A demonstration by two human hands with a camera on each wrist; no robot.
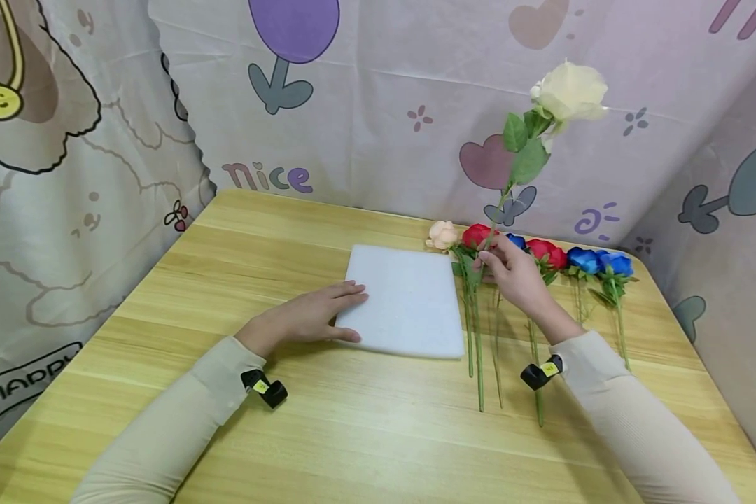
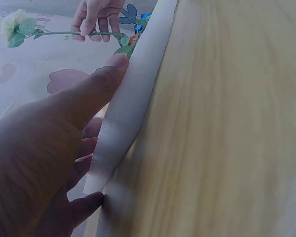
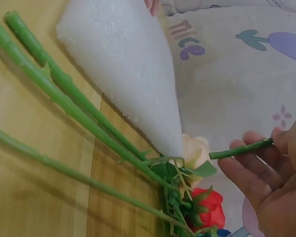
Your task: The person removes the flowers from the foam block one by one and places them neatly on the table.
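Note:
A square white foam pad (image 1: 409, 304) lies flat on the table. My left hand (image 1: 315, 313) rests along its left edge, fingers spread and nearly straight; in the left wrist view the thumb (image 2: 103, 81) touches its side. Over the flower row, my right hand (image 1: 516, 274) pinches the green stem of a white rose (image 1: 570, 92) between thumb and fingers. The rose leans up and to the right, with leaves below its bloom. In the right wrist view the cut lower end of the stem (image 3: 222, 154) sticks out past the fingertips.
Right of the pad lie several long-stemmed roses: a peach rose (image 1: 442, 235), red roses (image 1: 547, 253) and blue roses (image 1: 616, 264). Their stems (image 1: 480, 364) point towards the front of the wooden table (image 1: 353, 434). A printed cloth (image 1: 378, 140) hangs behind.

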